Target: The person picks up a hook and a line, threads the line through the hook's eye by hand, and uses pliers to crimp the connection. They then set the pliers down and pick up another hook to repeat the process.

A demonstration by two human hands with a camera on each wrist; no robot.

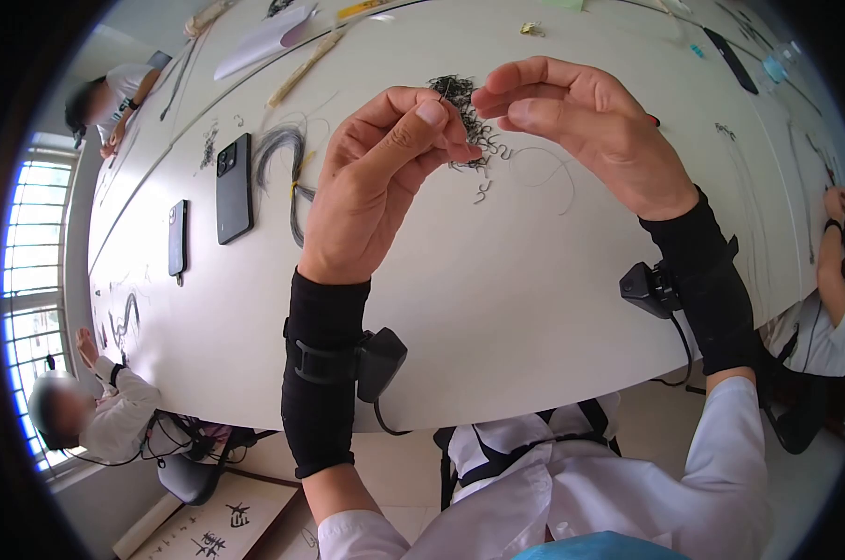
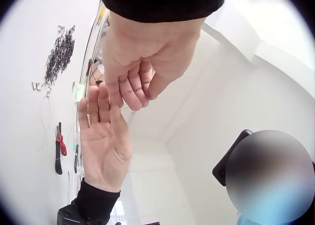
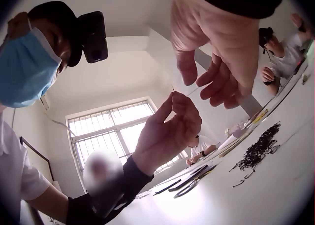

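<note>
Chunky black rectangular smartphone (image 1: 235, 189) and a smaller dark phone (image 1: 178, 239) sit left-of-centre on the white tabletop (image 1: 497, 299), clear plastic bottle (image 1: 776, 67) upper right, bright barred window (image 1: 34, 308) far left, black-inked calligraphy sheet (image 1: 206, 519) lower left.

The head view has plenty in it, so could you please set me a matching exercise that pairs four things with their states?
1. Left hand
2. Heap of hooks
3. Larger phone
4. Strand bundle

A. back facing up
B. bound by a yellow tie
C. pinching a thin dark piece
D. many small curved pieces lying loose

Pairs: 1-C; 2-D; 3-A; 4-B
</note>
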